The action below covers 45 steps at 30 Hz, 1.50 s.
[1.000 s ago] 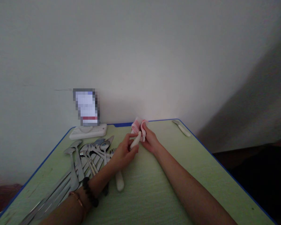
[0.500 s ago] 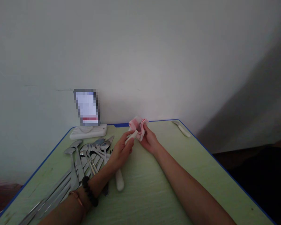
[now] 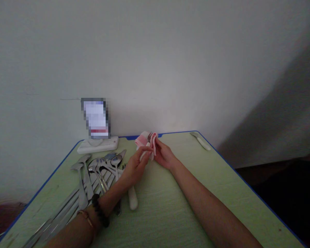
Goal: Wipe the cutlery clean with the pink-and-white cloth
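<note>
My left hand (image 3: 134, 168) is closed on the white handle of a fork (image 3: 150, 135), whose metal tines show between folds of cloth. A pink and white cloth (image 3: 142, 139) wraps partly around the fork's head. My right hand (image 3: 165, 155) grips the right side of this cloth, its fingers partly hidden behind the folds. Both hands are close together over the far middle of the table. Under and beside my left forearm lies a pile of metal cutlery, including a spoon (image 3: 116, 160) and a thick white handle (image 3: 132, 199).
A phone (image 3: 96, 119) with a blurred screen stands in a white base (image 3: 98, 145) at the back left. One white-handled utensil (image 3: 203, 143) lies at the far right of the green table (image 3: 165, 213). A grey wall (image 3: 155, 69) rises directly behind.
The cloth has shifted slightly left and been folded closer around the fork. The fork's tines now show above it. My left fingers have moved nearer the cloth.
</note>
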Motion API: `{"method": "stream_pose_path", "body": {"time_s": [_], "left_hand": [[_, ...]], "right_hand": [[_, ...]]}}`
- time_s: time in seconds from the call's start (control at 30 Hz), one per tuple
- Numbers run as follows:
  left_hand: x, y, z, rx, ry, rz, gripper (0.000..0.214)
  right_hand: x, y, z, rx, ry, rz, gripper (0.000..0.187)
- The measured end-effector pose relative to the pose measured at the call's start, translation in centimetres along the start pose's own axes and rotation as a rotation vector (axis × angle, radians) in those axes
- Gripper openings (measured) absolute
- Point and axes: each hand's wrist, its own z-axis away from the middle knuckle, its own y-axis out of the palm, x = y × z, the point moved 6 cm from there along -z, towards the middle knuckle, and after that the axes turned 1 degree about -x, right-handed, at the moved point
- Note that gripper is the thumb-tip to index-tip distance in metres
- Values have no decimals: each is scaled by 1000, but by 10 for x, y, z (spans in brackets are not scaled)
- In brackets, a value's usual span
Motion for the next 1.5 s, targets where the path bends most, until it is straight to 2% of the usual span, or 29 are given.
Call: {"method": "stream_pose_path", "body": {"time_s": [0.17,0.33,0.73,0.93,1.1,1.23,1.5], "left_hand": [[-1,6,1,113,1,-26,32],[-1,9,2,147,-22,-7,32],[-3,9,2,159,-38,-71,31],[-4,13,3,202,-13,-7,30],[-5,12,3,188,20,11,29],[-5,12,3,194,25,16,29],[-4,10,2,164,12,-8,30]], "right_hand": [[0,-3,0,-8,-34,140,14],[4,-8,-1,-75,-89,174,15],[9,-17,-5,-170,-212,129,13],[9,-13,-3,-109,-155,140,14],[6,-7,-1,-50,-94,167,17],[6,-6,-1,-57,-116,178,25],[8,-7,0,-129,-166,169,28]]}}
